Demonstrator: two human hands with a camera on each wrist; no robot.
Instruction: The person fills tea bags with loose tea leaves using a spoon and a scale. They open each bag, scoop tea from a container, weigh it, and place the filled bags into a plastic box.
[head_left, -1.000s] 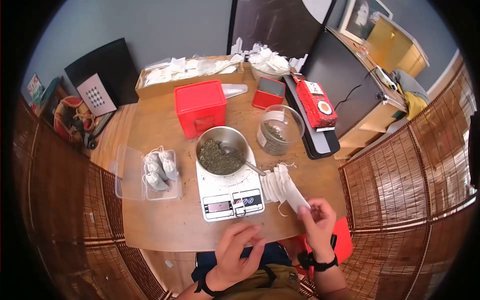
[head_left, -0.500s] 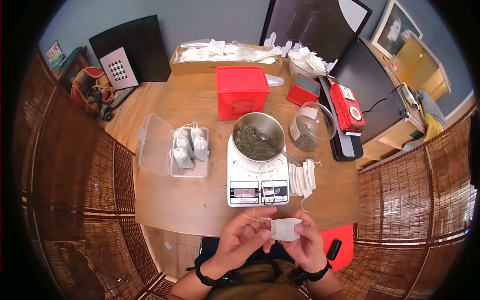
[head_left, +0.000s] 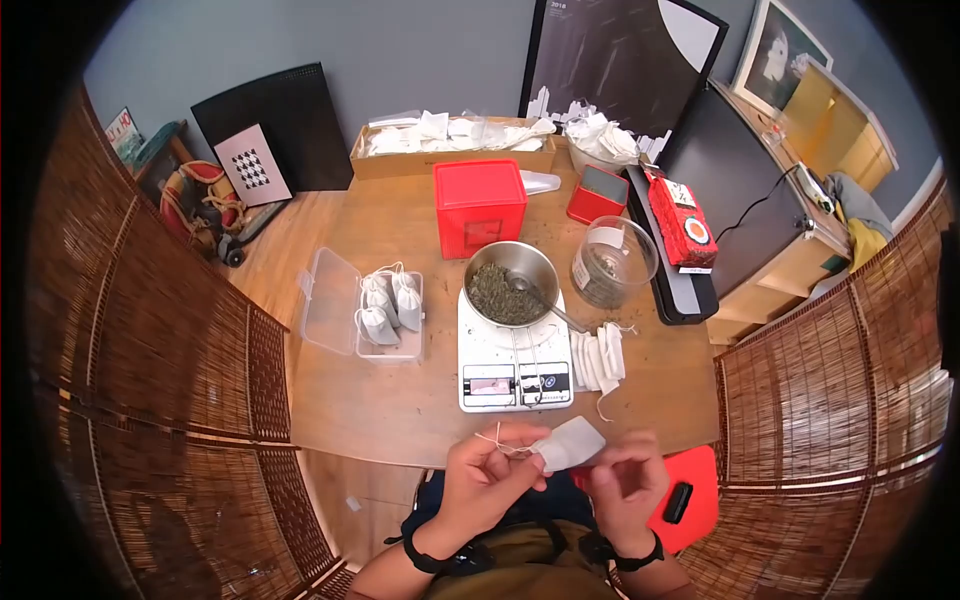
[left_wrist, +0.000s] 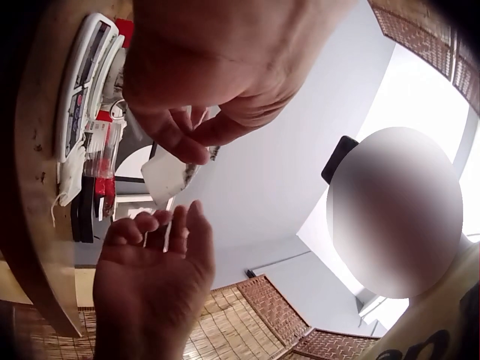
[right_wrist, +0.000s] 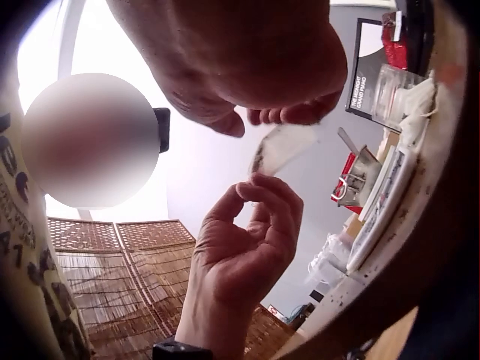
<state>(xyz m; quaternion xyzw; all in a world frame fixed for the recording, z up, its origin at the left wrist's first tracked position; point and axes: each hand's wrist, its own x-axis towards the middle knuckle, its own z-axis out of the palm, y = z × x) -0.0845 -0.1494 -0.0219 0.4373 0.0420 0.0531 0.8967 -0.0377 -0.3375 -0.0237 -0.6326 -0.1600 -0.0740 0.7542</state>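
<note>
A small white pouch (head_left: 572, 444) of thin, slightly translucent fabric is held up in the air near the front edge of the desk (head_left: 370, 410). It is tilted, with flat sides and a squared end, and something dark is seen along its gripped side in the left wrist view. By the left hand (head_left: 485, 485) it is pinched between thumb and fingers, and a thin pale drawstring (head_left: 505, 443) is looped over those fingers. The right hand (head_left: 630, 495) is held just beside the pouch, apart from it, its fingers loosely bent and parted from the thumb.

Beyond the hands, a smooth white scale (head_left: 482, 352) is set on the wood-grained desk. On it is placed a round, shiny metal pot (head_left: 547, 275), partly filled with coarse, crumbly dried leaves (head_left: 490, 297), and a metal spoon (head_left: 560, 312) is leaned over its rim. To the right of the scale, flat empty-looking pouches (head_left: 597, 358) are laid in an overlapping row. To the left, plump, tied pouches (head_left: 380, 300) are grouped in a clear plastic container (head_left: 398, 352) with its lid opened. Behind the pot a boxy, glossy red tub (head_left: 480, 210) is seen, and farther right a rounded transparent jar (head_left: 615, 265).
</note>
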